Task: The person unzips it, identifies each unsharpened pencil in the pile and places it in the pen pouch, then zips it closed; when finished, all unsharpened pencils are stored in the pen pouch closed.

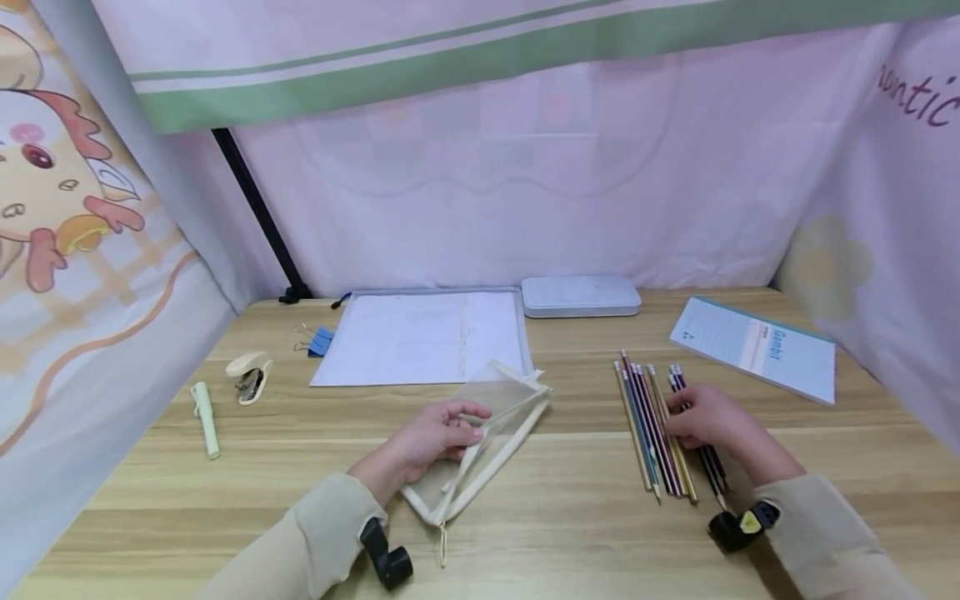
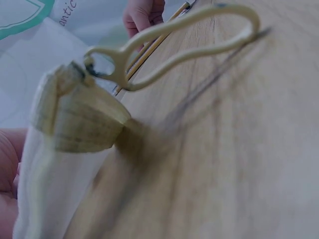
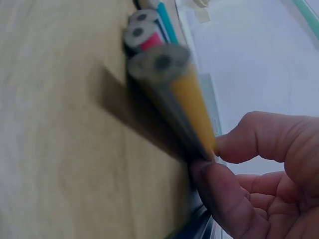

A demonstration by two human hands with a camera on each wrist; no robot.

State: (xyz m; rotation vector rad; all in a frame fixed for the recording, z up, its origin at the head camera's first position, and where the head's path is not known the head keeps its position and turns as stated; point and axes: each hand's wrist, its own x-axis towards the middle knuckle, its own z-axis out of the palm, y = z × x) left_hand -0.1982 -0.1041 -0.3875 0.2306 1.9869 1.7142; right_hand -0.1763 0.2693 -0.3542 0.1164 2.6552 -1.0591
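My left hand (image 1: pixel 431 437) grips the edge of a see-through zip pouch (image 1: pixel 517 425) with pale trim, lying tilted over the desk. Its zip pull, a cream loop (image 2: pixel 199 54), sticks out in the left wrist view. Over to the right, my right hand (image 1: pixel 708 417) is at a row of pencils (image 1: pixel 648 425). Thumb and forefinger pinch a yellow pencil (image 3: pixel 192 107) in the right wrist view. Several dark pencils (image 1: pixel 708 462) lie beneath and beside that hand, partly hidden by it.
White paper sheets (image 1: pixel 420 333) lie at the back beside a pale flat case (image 1: pixel 581 297). A blue notepad (image 1: pixel 757 346) is at the back right. On the left are a blue binder clip (image 1: pixel 320 342), a stapler (image 1: pixel 251 375) and a pale green pen (image 1: pixel 206 421).
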